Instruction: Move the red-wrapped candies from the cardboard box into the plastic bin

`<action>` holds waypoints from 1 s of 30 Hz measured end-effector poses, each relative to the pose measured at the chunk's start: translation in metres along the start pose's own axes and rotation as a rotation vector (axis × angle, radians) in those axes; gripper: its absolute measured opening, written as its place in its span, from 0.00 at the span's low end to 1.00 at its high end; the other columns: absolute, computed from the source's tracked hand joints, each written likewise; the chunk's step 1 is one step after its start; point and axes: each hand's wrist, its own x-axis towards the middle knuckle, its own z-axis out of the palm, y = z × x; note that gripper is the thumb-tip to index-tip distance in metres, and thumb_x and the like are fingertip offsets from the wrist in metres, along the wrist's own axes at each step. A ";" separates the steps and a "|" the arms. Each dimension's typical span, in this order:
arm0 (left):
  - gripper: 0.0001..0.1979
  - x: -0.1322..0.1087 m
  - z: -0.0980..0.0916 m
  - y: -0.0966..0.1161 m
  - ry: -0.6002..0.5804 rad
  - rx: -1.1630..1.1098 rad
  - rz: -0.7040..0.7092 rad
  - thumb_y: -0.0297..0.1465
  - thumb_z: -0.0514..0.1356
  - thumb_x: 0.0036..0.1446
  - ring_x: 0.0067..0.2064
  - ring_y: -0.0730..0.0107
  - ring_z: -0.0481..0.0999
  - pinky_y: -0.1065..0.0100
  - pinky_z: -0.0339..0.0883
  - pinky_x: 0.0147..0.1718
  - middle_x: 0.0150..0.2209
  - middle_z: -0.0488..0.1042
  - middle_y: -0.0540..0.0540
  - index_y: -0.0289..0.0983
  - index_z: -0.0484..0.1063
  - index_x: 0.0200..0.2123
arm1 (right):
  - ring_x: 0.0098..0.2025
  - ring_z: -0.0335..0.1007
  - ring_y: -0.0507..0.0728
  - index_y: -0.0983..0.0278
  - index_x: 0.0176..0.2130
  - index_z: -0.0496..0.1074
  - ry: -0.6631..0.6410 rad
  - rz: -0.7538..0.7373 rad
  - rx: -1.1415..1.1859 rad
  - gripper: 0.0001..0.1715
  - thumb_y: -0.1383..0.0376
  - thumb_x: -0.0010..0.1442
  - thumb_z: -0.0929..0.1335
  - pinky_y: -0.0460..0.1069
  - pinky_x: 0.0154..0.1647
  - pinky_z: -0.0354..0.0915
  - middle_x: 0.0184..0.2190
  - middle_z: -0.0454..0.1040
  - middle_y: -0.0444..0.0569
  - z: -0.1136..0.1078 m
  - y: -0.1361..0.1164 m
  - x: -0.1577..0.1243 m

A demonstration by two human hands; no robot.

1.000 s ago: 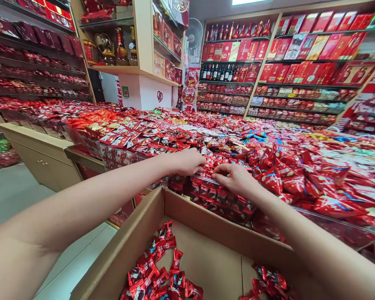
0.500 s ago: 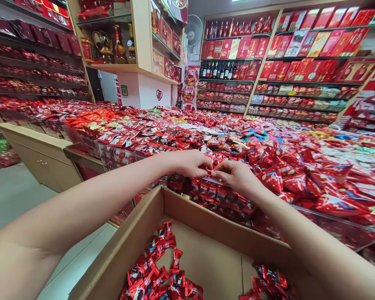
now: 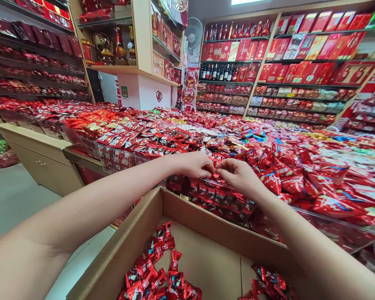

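Left hand [image 3: 195,164] and right hand [image 3: 237,175]: fingertips met, each grip pinched on one red wrapped sweet [image 3: 215,175] just above the rim of the clear bin [image 3: 206,180]. The bin stood heaped full on the worktop [image 3: 81,155]. The cardboard box [image 3: 206,227] below showed a mostly bare floor, with two small clusters of loose sweets [image 3: 158,266] left, so the restocking appeared well advanced but unfinished. A second earlier the hands had lain apart on the heap; they had since closed together.
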 end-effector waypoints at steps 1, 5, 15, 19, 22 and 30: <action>0.12 0.000 -0.001 0.000 -0.018 -0.014 0.000 0.27 0.52 0.47 0.28 0.78 0.67 0.78 0.55 0.25 0.29 0.72 0.51 0.36 0.71 0.35 | 0.28 0.65 0.52 0.65 0.30 0.69 0.001 -0.005 0.002 0.08 0.65 0.49 0.62 0.46 0.28 0.61 0.26 0.72 0.47 0.000 0.000 0.000; 0.10 0.001 -0.004 0.001 -0.071 -0.028 -0.041 0.28 0.53 0.46 0.25 0.79 0.65 0.78 0.53 0.23 0.25 0.70 0.53 0.36 0.70 0.33 | 0.22 0.61 0.50 0.65 0.27 0.68 -0.034 0.012 0.016 0.11 0.59 0.49 0.63 0.45 0.21 0.57 0.20 0.69 0.44 -0.002 -0.001 -0.002; 0.06 0.001 0.004 -0.008 -0.003 0.035 -0.025 0.29 0.54 0.46 0.26 0.78 0.65 0.78 0.53 0.23 0.25 0.69 0.52 0.35 0.68 0.30 | 0.26 0.64 0.50 0.64 0.33 0.62 -0.261 0.093 0.299 0.16 0.62 0.42 0.68 0.45 0.26 0.61 0.25 0.69 0.44 0.001 -0.001 -0.001; 0.07 0.001 0.003 -0.008 0.074 0.045 -0.025 0.26 0.53 0.47 0.29 0.78 0.65 0.78 0.54 0.25 0.28 0.69 0.51 0.35 0.67 0.31 | 0.23 0.61 0.49 0.65 0.30 0.65 -0.210 0.115 0.225 0.12 0.61 0.44 0.67 0.45 0.23 0.58 0.22 0.68 0.43 0.000 0.000 -0.001; 0.08 0.002 0.000 -0.007 0.080 0.050 -0.027 0.24 0.52 0.47 0.30 0.77 0.65 0.78 0.54 0.26 0.29 0.68 0.51 0.35 0.67 0.32 | 0.20 0.57 0.48 0.65 0.28 0.66 -0.185 0.102 0.137 0.09 0.62 0.46 0.65 0.44 0.20 0.55 0.19 0.66 0.41 0.000 -0.001 0.000; 0.10 0.007 0.000 -0.006 0.014 0.046 -0.038 0.24 0.52 0.48 0.31 0.77 0.65 0.77 0.56 0.28 0.32 0.69 0.51 0.36 0.65 0.36 | 0.19 0.56 0.48 0.65 0.25 0.67 -0.032 0.117 -0.037 0.05 0.65 0.46 0.64 0.44 0.19 0.54 0.17 0.65 0.41 0.000 -0.003 0.002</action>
